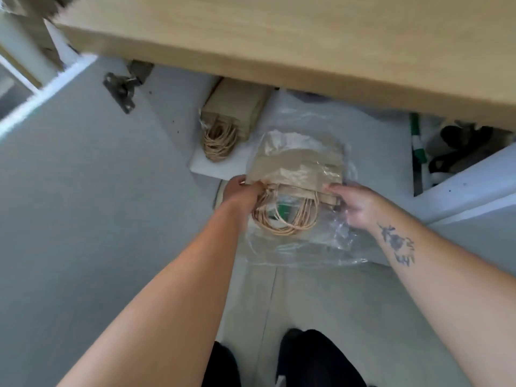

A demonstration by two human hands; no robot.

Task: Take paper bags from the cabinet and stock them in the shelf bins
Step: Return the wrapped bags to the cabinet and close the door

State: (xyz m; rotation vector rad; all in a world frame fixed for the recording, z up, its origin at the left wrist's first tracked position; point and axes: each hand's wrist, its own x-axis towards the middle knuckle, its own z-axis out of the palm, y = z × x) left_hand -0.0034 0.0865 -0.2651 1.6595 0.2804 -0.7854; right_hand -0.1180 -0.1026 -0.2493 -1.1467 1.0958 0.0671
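Note:
A bundle of brown paper bags [296,163] with twisted paper handles lies in a clear plastic wrap [307,244] at the mouth of the open cabinet. My left hand [241,192] grips the bundle's left edge near the handles. My right hand [353,203] grips its right edge through the plastic. A second bundle of paper bags [234,113] lies further inside on the cabinet floor, its handles pointing toward me.
A wooden countertop [279,37] overhangs the cabinet. The open cabinet door [69,177] with a metal hinge [121,90] stands at the left. Another door [472,180] is at the right, with dark and green items [435,152] behind it. My dark shoes [312,358] are below.

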